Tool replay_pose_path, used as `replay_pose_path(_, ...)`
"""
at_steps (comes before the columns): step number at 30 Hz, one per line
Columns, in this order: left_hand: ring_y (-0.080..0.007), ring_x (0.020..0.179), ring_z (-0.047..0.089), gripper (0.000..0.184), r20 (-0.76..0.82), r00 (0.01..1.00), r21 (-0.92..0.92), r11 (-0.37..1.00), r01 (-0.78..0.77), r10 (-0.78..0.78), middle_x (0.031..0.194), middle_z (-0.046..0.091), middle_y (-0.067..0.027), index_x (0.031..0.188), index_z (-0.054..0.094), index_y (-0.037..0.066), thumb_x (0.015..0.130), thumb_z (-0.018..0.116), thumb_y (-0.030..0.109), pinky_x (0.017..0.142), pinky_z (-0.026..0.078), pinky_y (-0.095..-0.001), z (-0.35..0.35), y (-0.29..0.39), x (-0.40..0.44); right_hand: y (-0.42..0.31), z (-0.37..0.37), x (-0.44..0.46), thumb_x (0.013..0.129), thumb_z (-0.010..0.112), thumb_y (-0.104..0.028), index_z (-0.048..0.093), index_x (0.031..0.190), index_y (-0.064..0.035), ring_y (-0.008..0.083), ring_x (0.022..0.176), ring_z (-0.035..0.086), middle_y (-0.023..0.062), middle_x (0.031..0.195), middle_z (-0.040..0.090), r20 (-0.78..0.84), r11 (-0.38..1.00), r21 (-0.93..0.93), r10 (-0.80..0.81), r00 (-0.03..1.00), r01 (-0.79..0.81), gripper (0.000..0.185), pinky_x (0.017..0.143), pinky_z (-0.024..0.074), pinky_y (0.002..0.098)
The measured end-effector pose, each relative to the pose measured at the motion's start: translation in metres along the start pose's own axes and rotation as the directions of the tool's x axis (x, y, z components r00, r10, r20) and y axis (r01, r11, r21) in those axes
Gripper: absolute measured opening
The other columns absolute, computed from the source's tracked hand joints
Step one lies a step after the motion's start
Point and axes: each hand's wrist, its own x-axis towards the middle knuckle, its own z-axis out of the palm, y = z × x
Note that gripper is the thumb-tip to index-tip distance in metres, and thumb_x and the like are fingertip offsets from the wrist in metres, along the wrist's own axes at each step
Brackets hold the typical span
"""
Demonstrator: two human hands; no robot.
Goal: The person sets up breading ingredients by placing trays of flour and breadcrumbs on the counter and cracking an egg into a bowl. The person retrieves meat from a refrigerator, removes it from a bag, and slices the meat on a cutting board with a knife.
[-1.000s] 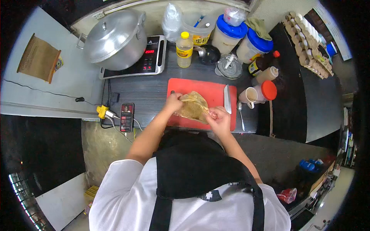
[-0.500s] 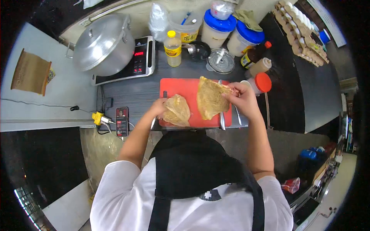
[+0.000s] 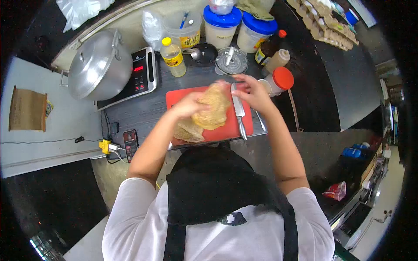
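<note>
My left hand (image 3: 191,105) grips a thin, wrinkled yellow-brown sheet (image 3: 214,111), holding it just over the red cutting board (image 3: 231,129). The sheet is slightly smeared by motion. Beneath it, a second similar sheet (image 3: 189,132) lies on the board's left front part. My right hand (image 3: 254,93) hovers near the board's right back corner, its fingers apart and nothing visible in them. Just left of that hand lies a knife (image 3: 239,109), blade toward the back and handle over the front edge. A slim metal utensil (image 3: 260,121) rests right of the board.
A large lidded pot (image 3: 102,65) stands on an induction cooker (image 3: 141,74) at the left. Behind the board are an oil bottle (image 3: 173,57), a clear lid (image 3: 231,61), blue-lidded tubs (image 3: 222,30) and a red-capped jar (image 3: 281,79). A phone (image 3: 130,143) lies at the front left.
My right hand has let go of the sheet it held and opened. My left hand has moved right and now holds a sheet up. The other sheet lies on the board. The view has shifted.
</note>
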Motion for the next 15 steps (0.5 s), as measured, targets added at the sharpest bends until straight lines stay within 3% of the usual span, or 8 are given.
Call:
replay_pose_path(1, -0.0184, 0.099, 0.064, 0.030, -0.053, 0.996, -0.125, 0.990, 0.060, -0.067, 0.108, 0.066, -0.0069, 0.114, 0.059, 0.000, 0.087, 0.066, 0.010, 0.089, 0.050, -0.0334, -0.008, 0.000, -0.008, 0.008, 0.005, -0.003, 0.079, 0.075, -0.015, 0.063, 0.110, -0.0022, 0.0141, 0.089, 0.064, 0.0113, 0.099, 0.068, -0.100, 0.992, 0.107, 0.074, 0.992, -0.063, 0.036, 0.076, 0.0509, 0.0316)
replay_pose_path(2, -0.0186, 0.099, 0.064, 0.030, -0.076, 0.992, -0.192, 0.978, 0.084, -0.100, 0.109, 0.066, -0.0076, 0.115, 0.058, 0.000, 0.087, 0.065, 0.009, 0.089, 0.050, -0.0338, -0.018, -0.001, -0.016, 0.015, 0.008, -0.019, 0.080, 0.075, -0.020, 0.061, 0.113, -0.0022, 0.0179, 0.090, 0.064, 0.0139, 0.103, 0.067, -0.112, 0.976, -0.008, 0.215, 0.970, -0.217, 0.039, 0.079, 0.0511, 0.0325)
replay_pose_path(3, -0.0188, 0.100, 0.064, 0.030, -0.100, 0.986, -0.257, 0.961, 0.106, -0.136, 0.110, 0.066, -0.0083, 0.116, 0.058, 0.000, 0.088, 0.064, 0.009, 0.090, 0.050, -0.0342, -0.027, -0.003, -0.024, 0.062, 0.023, -0.034, 0.077, 0.077, -0.023, 0.061, 0.110, -0.0019, 0.0234, 0.094, 0.064, 0.0162, 0.105, 0.066, -0.107, 0.966, -0.046, 0.249, 0.962, -0.255, 0.043, 0.084, 0.0507, 0.0370)
replay_pose_path(4, -0.0191, 0.100, 0.064, 0.030, -0.122, 0.977, -0.322, 0.938, 0.127, -0.174, 0.111, 0.065, -0.0089, 0.117, 0.057, 0.000, 0.089, 0.063, 0.008, 0.090, 0.051, -0.0346, -0.036, -0.006, -0.032, 0.073, 0.031, -0.051, 0.072, 0.079, -0.025, 0.059, 0.112, -0.0030, 0.0324, 0.101, 0.062, 0.0195, 0.112, 0.062, -0.035, 0.887, -0.275, 0.375, 0.926, -0.370, 0.050, 0.088, 0.0496, 0.0431)
replay_pose_path(7, -0.0211, 0.102, 0.064, 0.032, -0.226, 0.956, -0.262, 0.957, 0.127, -0.188, 0.112, 0.065, -0.0098, 0.120, 0.055, 0.000, 0.090, 0.062, 0.010, 0.091, 0.051, -0.0352, -0.051, -0.016, -0.048, 0.088, 0.062, -0.091, 0.069, 0.079, -0.021, 0.053, 0.116, -0.0036, 0.0394, 0.106, 0.058, 0.0219, 0.117, 0.057, -0.114, 0.754, -0.492, 0.439, 0.891, -0.434, 0.056, 0.090, 0.0485, 0.0465)
replay_pose_path(11, -0.0226, 0.103, 0.064, 0.034, -0.211, 0.959, -0.279, 0.952, 0.128, -0.191, 0.113, 0.065, -0.0109, 0.121, 0.054, 0.000, 0.090, 0.062, 0.012, 0.090, 0.051, -0.0362, -0.031, -0.006, -0.048, 0.106, 0.069, -0.098, 0.069, 0.074, -0.015, 0.045, 0.119, -0.0046, 0.0430, 0.108, 0.056, 0.0229, 0.120, 0.054, -0.122, 0.727, -0.483, 0.495, 0.860, -0.487, 0.059, 0.091, 0.0480, 0.0474)
replay_pose_path(15, -0.0244, 0.101, 0.064, 0.033, -0.185, 0.966, -0.470, 0.880, 0.072, -0.178, 0.110, 0.066, -0.0119, 0.119, 0.055, 0.000, 0.089, 0.063, 0.011, 0.089, 0.051, -0.0389, 0.004, -0.022, -0.014, 0.114, 0.057, -0.106, 0.073, 0.067, -0.011, 0.042, 0.121, -0.0050, 0.0431, 0.107, 0.056, 0.0243, 0.118, 0.056, -0.202, 0.791, -0.343, 0.465, 0.862, -0.507, 0.055, 0.090, 0.0471, 0.0479)
